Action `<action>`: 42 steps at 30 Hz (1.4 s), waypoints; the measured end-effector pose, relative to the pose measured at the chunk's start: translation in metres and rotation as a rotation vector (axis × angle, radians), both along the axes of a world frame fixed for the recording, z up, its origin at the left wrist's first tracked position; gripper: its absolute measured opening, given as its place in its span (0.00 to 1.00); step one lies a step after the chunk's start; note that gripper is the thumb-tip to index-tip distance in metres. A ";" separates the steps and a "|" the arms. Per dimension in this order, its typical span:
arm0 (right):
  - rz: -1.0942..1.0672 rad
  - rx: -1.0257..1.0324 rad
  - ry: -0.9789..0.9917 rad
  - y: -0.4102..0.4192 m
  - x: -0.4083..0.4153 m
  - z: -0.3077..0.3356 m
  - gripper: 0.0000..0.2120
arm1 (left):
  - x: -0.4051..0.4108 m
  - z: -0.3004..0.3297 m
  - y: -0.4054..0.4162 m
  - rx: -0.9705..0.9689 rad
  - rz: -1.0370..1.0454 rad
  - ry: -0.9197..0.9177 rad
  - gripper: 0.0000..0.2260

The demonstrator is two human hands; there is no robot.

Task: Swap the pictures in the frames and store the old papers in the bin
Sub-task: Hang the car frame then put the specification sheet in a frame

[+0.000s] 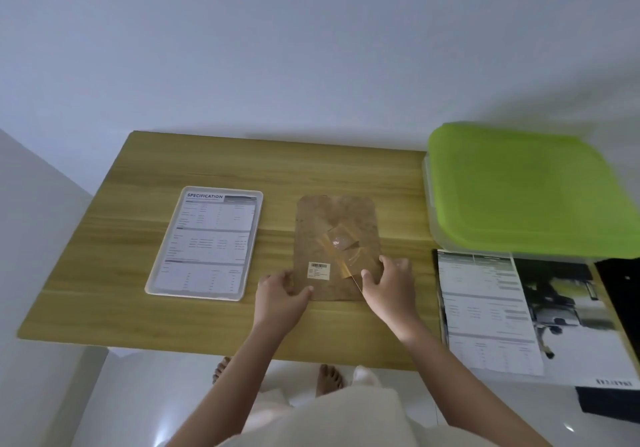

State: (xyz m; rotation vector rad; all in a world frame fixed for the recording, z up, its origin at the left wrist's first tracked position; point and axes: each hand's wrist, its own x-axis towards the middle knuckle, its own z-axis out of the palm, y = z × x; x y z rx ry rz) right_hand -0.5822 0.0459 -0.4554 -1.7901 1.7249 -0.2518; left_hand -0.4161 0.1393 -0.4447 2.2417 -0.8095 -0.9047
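Observation:
A picture frame lies face down in the middle of the wooden table, its brown back with a folded stand and a barcode label facing up. My left hand grips its near left corner, thumb over the edge. My right hand rests on its near right part, fingers spread over the back. A second white frame lies face up to the left, showing a "SPECIFICATION" sheet. The clear bin with a green lid stands at the right, lid on.
Printed papers and a photo sheet lie stacked at the table's right end, below the bin. A black object sits at the far right edge. A white wall rises behind the table. My bare feet show under the near edge.

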 end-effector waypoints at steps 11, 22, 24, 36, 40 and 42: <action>-0.106 0.065 -0.286 0.001 0.002 -0.002 0.23 | 0.010 0.006 0.002 -0.023 0.095 0.097 0.23; -0.097 -0.060 -0.406 0.037 0.061 0.018 0.25 | 0.071 0.026 0.038 -0.188 0.137 0.113 0.21; -0.061 -0.067 -0.405 0.047 0.081 0.019 0.26 | 0.092 0.030 0.050 -0.203 0.144 0.120 0.20; 0.020 -0.009 -0.376 0.082 0.190 0.024 0.26 | 0.207 0.032 0.093 -0.185 0.166 0.171 0.20; -0.003 0.014 -0.334 0.083 0.207 0.020 0.27 | 0.227 0.025 0.092 -0.139 0.151 0.209 0.19; -0.009 0.022 -0.308 0.083 0.211 0.019 0.27 | 0.233 0.023 0.090 -0.117 0.134 0.207 0.18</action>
